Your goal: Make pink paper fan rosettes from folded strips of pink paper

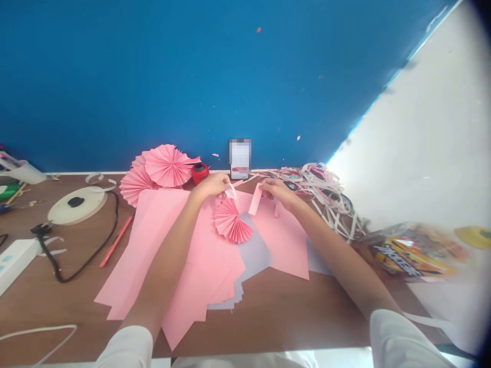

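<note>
My left hand [213, 185] pinches the top of a pleated pink paper fan [232, 222], which hangs down over a spread of pink paper sheets [161, 240]. A short pink strip [254, 199] is held in the closed fingers of my right hand [276, 191], just right of the fan's top. The two hands are close together, a few centimetres apart, near the back of the brown table [276, 306].
Finished pink paper rosettes [161, 168] lean on the blue wall beside a red spool [200, 173]. A heap of paper strips [326, 194] lies at the right, with a snack bag [410, 250] nearer. A white round device [76, 204], black cable [88, 255] and red pencil [116, 241] lie at the left.
</note>
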